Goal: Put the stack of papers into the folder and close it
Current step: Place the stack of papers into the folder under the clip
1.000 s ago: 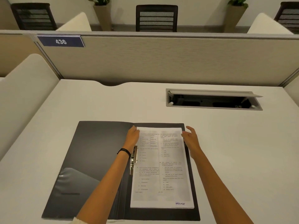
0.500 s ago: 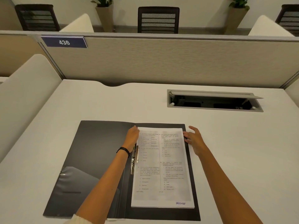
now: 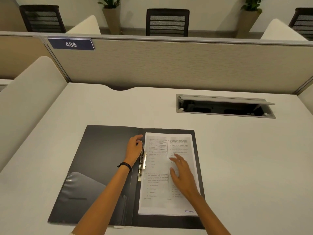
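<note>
A dark grey folder (image 3: 105, 160) lies open flat on the white desk. The stack of printed papers (image 3: 159, 184) rests on its right half, beside the metal clip (image 3: 143, 164) along the spine. My left hand (image 3: 134, 148) sits at the spine near the top-left corner of the papers, fingers curled against the clip's upper end. My right hand (image 3: 182, 173) hovers or rests flat over the right middle of the top sheet, fingers spread, holding nothing. The left cover has a clear pocket at its lower part.
An open cable box (image 3: 223, 107) is sunk into the desk (image 3: 245, 167) at the back right. A beige partition (image 3: 169, 65) with a "436" label (image 3: 71, 44) stands behind the desk, and a low divider (image 3: 25, 99) stands at the left.
My right hand has moved from the right edge of the papers near the top onto the middle of the sheet. My left hand stays by the clip.
</note>
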`<state>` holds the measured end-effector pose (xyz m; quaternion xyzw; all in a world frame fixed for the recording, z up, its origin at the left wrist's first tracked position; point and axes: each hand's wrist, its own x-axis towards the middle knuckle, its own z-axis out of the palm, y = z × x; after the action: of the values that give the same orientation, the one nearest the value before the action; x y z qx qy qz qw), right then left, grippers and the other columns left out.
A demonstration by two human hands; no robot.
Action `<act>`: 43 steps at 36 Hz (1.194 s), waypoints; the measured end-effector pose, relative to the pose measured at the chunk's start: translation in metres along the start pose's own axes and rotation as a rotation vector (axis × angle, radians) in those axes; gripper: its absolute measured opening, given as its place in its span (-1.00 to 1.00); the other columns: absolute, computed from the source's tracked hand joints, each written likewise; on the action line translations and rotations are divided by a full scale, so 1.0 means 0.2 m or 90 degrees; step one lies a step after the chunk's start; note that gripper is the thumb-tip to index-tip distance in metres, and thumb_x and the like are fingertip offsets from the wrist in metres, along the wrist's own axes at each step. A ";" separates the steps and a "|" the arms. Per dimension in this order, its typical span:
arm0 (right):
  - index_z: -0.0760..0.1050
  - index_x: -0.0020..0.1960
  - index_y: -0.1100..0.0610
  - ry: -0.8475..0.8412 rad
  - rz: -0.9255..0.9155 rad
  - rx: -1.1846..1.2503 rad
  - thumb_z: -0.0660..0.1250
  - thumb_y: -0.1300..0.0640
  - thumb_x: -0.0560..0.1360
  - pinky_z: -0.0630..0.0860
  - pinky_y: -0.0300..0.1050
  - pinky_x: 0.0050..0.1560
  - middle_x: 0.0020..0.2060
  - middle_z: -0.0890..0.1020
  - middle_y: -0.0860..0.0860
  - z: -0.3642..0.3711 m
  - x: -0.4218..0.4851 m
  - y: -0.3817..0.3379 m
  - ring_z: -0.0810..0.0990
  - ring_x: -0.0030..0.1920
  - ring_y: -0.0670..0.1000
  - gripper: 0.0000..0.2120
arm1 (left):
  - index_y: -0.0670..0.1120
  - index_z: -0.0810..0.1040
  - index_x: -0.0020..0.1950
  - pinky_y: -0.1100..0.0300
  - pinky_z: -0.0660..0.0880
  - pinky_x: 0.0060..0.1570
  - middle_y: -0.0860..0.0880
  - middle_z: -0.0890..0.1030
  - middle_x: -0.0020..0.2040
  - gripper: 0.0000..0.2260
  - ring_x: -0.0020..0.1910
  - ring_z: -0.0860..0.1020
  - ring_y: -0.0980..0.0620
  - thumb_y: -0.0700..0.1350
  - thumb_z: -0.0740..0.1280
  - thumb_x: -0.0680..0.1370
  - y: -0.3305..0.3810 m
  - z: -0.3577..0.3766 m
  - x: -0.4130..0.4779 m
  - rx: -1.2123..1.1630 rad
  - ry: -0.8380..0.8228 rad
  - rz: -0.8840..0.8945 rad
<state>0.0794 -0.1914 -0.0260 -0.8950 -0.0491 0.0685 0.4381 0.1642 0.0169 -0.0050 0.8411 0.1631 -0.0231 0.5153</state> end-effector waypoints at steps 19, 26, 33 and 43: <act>0.28 0.31 -0.02 -0.066 -0.025 -0.070 0.19 0.03 0.55 0.23 -0.12 0.42 0.45 0.22 -0.06 0.02 -0.02 0.03 0.24 0.42 -0.04 -0.65 | -0.11 0.46 0.24 0.18 0.39 0.11 -0.14 0.51 0.23 -0.76 0.12 0.43 0.03 -0.18 0.18 0.59 -0.01 -0.05 -0.04 -0.014 -0.094 -0.005; 0.20 0.38 -0.03 -0.089 0.015 -0.029 0.15 0.00 0.56 0.31 -0.06 0.39 0.45 0.23 -0.08 0.00 -0.03 0.00 0.29 0.39 -0.04 -0.60 | -0.08 0.39 0.29 0.22 0.40 0.06 -0.09 0.53 0.17 -0.73 0.10 0.49 0.01 -0.09 0.18 0.59 -0.02 -0.12 -0.14 0.073 -0.165 0.030; 0.11 0.44 0.00 -0.139 -0.011 -0.118 0.06 -0.01 0.59 0.17 -0.06 0.45 0.50 0.11 -0.07 -0.02 -0.02 0.01 0.16 0.47 -0.03 -0.57 | -0.11 0.43 0.26 0.25 0.38 0.09 -0.11 0.54 0.21 -0.74 0.07 0.47 0.07 -0.07 0.16 0.60 -0.06 -0.16 -0.26 0.118 -0.174 0.045; 0.10 0.43 -0.07 -0.111 -0.042 -0.147 0.07 -0.05 0.58 0.12 -0.07 0.46 0.51 0.04 -0.10 0.01 -0.12 0.01 0.09 0.49 -0.04 -0.56 | -0.09 0.57 0.11 0.23 0.32 0.10 -0.11 0.57 0.17 -0.69 0.05 0.47 0.06 0.00 0.09 0.61 -0.09 -0.23 -0.39 0.145 -0.169 0.037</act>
<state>0.0546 -0.1939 -0.0264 -0.9280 -0.1237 0.1252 0.3284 0.0792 0.0447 0.0166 0.8879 0.0660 -0.1372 0.4341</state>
